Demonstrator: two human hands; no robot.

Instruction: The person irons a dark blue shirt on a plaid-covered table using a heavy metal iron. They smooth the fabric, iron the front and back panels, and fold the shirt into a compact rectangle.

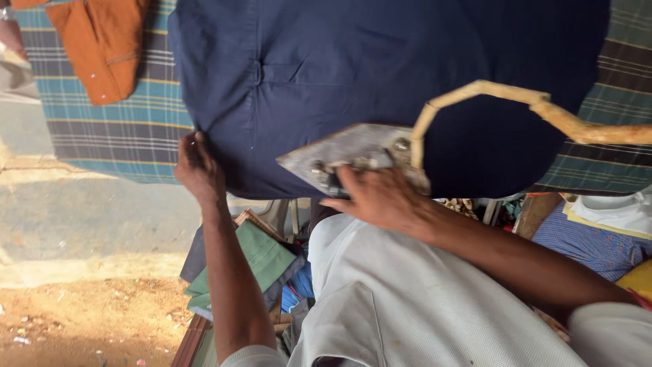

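Head view, looking down over a pale shirtfront. Navy blue shirt (353, 75) spread flat on a surface covered with a blue-green checked cloth (115, 129); shirt fills most of the upper frame, its near hem at the surface edge. Right hand (380, 197) sits on a heavy metal iron (346, 153), fingers (343, 180) wrapped down over its top near the handle; the iron rests on the shirt's lower part, pointed tip toward the left. A cloth-wrapped, bent cord or rod (536, 105) runs from the iron's rear off to the right edge. Left hand (198, 166) presses at the shirt's left hem, fingers curled narrow onto the fabric edge, pinning it. Orange garment (102, 47) lies at the top left on the checked cloth, apart from the shirt. Folded green cloth (258, 261) stacked below the surface edge, between the arms.
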